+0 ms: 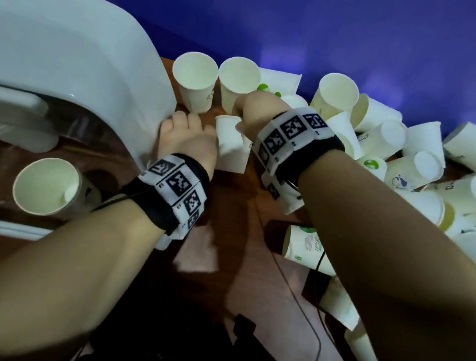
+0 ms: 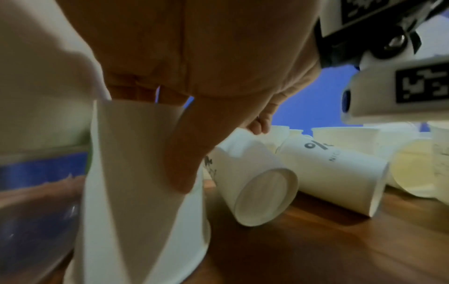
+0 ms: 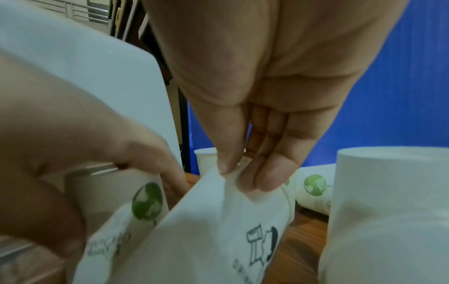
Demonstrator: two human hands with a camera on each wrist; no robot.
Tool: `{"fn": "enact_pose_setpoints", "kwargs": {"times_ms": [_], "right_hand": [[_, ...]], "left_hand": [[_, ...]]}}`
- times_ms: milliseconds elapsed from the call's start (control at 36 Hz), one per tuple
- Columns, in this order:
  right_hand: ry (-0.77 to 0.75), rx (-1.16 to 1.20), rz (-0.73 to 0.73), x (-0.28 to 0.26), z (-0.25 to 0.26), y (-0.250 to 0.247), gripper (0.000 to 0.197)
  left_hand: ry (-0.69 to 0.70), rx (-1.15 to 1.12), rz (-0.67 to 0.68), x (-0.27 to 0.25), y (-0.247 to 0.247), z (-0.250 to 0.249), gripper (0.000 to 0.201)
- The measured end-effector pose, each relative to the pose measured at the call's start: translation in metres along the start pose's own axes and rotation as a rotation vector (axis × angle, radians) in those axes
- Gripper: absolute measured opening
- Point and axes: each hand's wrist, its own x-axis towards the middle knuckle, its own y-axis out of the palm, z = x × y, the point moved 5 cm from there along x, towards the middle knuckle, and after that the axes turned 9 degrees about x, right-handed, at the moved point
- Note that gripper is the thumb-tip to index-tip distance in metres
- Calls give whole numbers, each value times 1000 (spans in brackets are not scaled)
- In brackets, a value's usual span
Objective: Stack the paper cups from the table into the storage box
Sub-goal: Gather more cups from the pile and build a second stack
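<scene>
Beside the storage box (image 1: 76,49), right hand (image 1: 257,107) pinches a light, crushable paper cup (image 1: 230,137) by its rim; left hand (image 1: 188,138) holds another's wall.

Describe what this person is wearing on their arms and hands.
Both forearms are bare, with no sleeves or gloves. The left hand and the right hand each have a black fabric wrist strap carrying white blocks printed with black square fiducial markers. A thin black cable leaves the left strap; another dark cable trails beneath the right forearm.
</scene>
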Motion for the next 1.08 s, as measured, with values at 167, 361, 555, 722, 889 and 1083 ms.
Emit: {"fn": "enact_pose_setpoints", "kwargs": {"times_ms": [167, 361, 555, 722, 889, 1083], "right_hand": [[71, -10, -48, -57, 10, -36, 28], [168, 200, -346, -146, 17, -67, 22], [131, 284, -484, -193, 56, -51, 8], [33, 347, -549, -206, 111, -26, 13], [-15, 335, -631, -210, 154, -7, 16], [-53, 370, -764, -214, 178, 1, 19]], "left_hand": [[81, 17, -50, -41, -31, 12, 26], [220, -82, -152, -98, -49, 52, 50], [385, -542, -122, -149, -34, 133, 81], [427, -796, -69, -160, -2, 194, 80], [404, -925, -49, -138, 36, 227, 81], [321, -1069, -49, -102, 62, 222, 87]]}}
